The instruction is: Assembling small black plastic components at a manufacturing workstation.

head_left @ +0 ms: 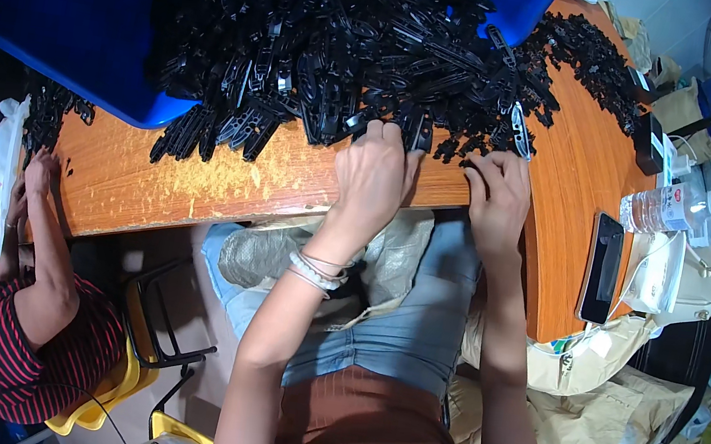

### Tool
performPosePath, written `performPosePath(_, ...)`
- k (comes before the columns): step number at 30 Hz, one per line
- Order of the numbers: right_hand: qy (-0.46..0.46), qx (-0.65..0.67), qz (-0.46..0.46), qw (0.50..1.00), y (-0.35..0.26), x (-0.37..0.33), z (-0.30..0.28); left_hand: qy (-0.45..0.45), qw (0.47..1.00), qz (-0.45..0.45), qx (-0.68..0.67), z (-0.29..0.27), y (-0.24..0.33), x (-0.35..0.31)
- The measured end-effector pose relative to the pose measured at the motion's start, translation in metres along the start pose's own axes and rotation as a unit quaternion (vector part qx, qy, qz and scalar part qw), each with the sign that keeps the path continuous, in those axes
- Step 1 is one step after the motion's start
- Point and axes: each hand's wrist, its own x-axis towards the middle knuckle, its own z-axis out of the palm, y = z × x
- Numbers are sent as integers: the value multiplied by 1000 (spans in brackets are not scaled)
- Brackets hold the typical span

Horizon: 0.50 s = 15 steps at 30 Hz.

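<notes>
At the table's near edge my left hand [371,171] is closed, its fingers curled against a long black plastic part [422,132] that sticks out on the right side of the fingers. My right hand [499,194] is a little to the right, thumb and fingers bent together above the edge; whatever is in them is too small to make out. Just beyond that hand lie scattered small black pieces [459,145]. A large heap of elongated black plastic parts [328,41] rises in front of both hands.
A blue bin [91,13] stands behind the heap on the wooden table [108,197]. More small black pieces [590,59] spread to the far right. A phone [601,266] and water bottles [660,207] are at right. A person in a striped shirt [44,340] sits at left.
</notes>
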Motion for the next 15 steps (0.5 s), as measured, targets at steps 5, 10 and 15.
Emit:
performPosePath(5,-30,8,-25,999,11,2,8,17,1000,9,3,4,-5,0)
performPosePath(10,37,274,115,954,6,-9,11,32,998,50,19,5,-3,-7)
performPosePath(15,-1,577,324,750,-8,-11,4,39,999,25,17,2,-7,-13)
